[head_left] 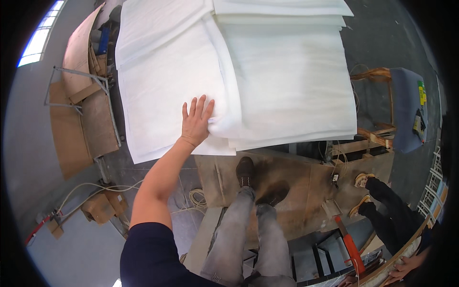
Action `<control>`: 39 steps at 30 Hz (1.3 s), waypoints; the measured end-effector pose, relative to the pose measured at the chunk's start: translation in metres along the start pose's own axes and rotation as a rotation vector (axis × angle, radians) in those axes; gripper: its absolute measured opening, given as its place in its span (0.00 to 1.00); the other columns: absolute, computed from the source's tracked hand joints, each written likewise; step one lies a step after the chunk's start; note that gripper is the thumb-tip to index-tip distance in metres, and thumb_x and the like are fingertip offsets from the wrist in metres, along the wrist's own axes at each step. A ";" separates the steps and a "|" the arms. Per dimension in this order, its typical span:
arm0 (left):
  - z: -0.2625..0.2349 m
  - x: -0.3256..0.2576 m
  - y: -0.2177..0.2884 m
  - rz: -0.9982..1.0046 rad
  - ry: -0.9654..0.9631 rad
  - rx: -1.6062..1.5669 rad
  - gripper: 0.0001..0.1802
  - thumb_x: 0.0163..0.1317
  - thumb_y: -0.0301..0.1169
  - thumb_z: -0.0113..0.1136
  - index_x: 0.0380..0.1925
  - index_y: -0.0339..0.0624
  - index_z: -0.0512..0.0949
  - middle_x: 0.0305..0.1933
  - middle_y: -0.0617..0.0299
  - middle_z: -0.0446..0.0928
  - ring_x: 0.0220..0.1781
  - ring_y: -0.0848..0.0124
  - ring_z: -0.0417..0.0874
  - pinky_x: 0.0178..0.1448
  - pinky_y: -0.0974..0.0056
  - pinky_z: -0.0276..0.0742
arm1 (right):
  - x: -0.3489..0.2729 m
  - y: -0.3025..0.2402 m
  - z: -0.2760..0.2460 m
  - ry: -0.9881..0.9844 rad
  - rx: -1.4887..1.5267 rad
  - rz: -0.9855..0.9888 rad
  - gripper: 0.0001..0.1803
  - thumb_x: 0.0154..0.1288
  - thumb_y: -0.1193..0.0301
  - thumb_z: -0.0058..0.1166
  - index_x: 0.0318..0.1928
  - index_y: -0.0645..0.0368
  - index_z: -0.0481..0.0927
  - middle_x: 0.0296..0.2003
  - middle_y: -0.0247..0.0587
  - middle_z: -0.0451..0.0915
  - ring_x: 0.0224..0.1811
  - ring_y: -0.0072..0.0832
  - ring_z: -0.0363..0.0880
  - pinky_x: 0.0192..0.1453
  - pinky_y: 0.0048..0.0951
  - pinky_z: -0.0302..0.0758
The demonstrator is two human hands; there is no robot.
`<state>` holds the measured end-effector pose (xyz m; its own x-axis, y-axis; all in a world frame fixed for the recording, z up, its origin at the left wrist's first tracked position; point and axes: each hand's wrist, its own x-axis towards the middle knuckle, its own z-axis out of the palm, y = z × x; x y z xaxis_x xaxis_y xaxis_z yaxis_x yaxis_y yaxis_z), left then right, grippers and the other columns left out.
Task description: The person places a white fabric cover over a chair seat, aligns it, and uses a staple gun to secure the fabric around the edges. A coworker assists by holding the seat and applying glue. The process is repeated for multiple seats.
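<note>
Left hand (195,123) flat, fingers spread, on white rectangular fabric-like sheet (165,91), eleven o'clock; curled edge (226,123) beside palm; dark grey floor (377,36), two o'clock. Right hand: cannot tell grip.

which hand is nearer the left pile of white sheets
Left: the left hand rests on the left pile of white sheets, fingers spread, near its right side; the right hand is out of view.

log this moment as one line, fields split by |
left hand: open, palm down on white sheets | right hand: not in view | at right: blue-grey padded panel, co-worker's legs
</note>
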<state>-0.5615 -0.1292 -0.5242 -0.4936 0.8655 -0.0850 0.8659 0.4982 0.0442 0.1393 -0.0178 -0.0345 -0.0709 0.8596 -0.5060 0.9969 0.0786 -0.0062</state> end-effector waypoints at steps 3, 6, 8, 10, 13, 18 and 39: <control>-0.048 0.029 0.000 -0.025 0.021 -0.035 0.56 0.53 0.30 0.80 0.85 0.57 0.67 0.88 0.49 0.64 0.85 0.43 0.68 0.86 0.27 0.54 | -0.006 -0.006 0.004 0.024 0.009 0.003 0.29 0.73 0.50 0.76 0.54 0.59 0.77 0.46 0.50 0.79 0.45 0.44 0.77 0.54 0.50 0.76; -0.111 0.045 -0.012 0.000 0.057 -0.049 0.61 0.48 0.38 0.88 0.85 0.56 0.67 0.87 0.48 0.67 0.84 0.49 0.72 0.85 0.29 0.57 | -0.020 -0.009 0.001 0.035 0.021 0.028 0.29 0.73 0.50 0.76 0.54 0.59 0.77 0.45 0.50 0.79 0.45 0.44 0.77 0.54 0.51 0.75; -0.154 0.045 -0.032 -0.016 0.153 -0.017 0.61 0.49 0.36 0.88 0.84 0.52 0.66 0.84 0.49 0.71 0.84 0.52 0.74 0.85 0.34 0.60 | -0.024 -0.009 0.000 0.039 0.029 0.031 0.29 0.73 0.50 0.76 0.54 0.59 0.77 0.45 0.50 0.79 0.45 0.44 0.77 0.54 0.51 0.75; -0.186 0.044 -0.055 -0.039 0.329 0.064 0.63 0.47 0.35 0.90 0.84 0.41 0.65 0.85 0.48 0.71 0.83 0.52 0.75 0.84 0.41 0.65 | -0.023 -0.007 -0.001 0.033 0.049 0.020 0.29 0.73 0.50 0.76 0.53 0.59 0.77 0.45 0.50 0.79 0.45 0.44 0.77 0.53 0.51 0.75; -0.206 0.069 -0.071 -0.099 0.528 0.131 0.54 0.52 0.35 0.86 0.80 0.48 0.69 0.77 0.49 0.79 0.76 0.48 0.81 0.76 0.41 0.74 | -0.019 0.002 -0.005 0.039 0.073 -0.011 0.29 0.72 0.50 0.76 0.53 0.59 0.78 0.45 0.50 0.79 0.45 0.44 0.77 0.53 0.52 0.75; -0.245 0.117 -0.076 -0.315 0.245 -0.050 0.34 0.61 0.39 0.83 0.65 0.42 0.81 0.48 0.43 0.91 0.54 0.38 0.91 0.57 0.44 0.86 | -0.029 0.006 -0.006 0.102 0.100 -0.031 0.29 0.72 0.49 0.76 0.53 0.59 0.78 0.44 0.50 0.79 0.45 0.45 0.77 0.53 0.52 0.75; -0.709 0.041 0.040 -0.293 0.181 -0.965 0.31 0.67 0.33 0.79 0.66 0.28 0.82 0.61 0.48 0.88 0.59 0.59 0.91 0.64 0.54 0.88 | -0.011 0.021 0.010 0.406 0.497 -0.321 0.17 0.75 0.75 0.61 0.61 0.62 0.82 0.46 0.53 0.79 0.45 0.53 0.81 0.45 0.46 0.79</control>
<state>-0.6041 -0.0369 0.1800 -0.7492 0.6583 -0.0731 0.3151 0.4512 0.8349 0.1610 -0.0306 -0.0383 -0.2737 0.9604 -0.0528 0.8158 0.2027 -0.5417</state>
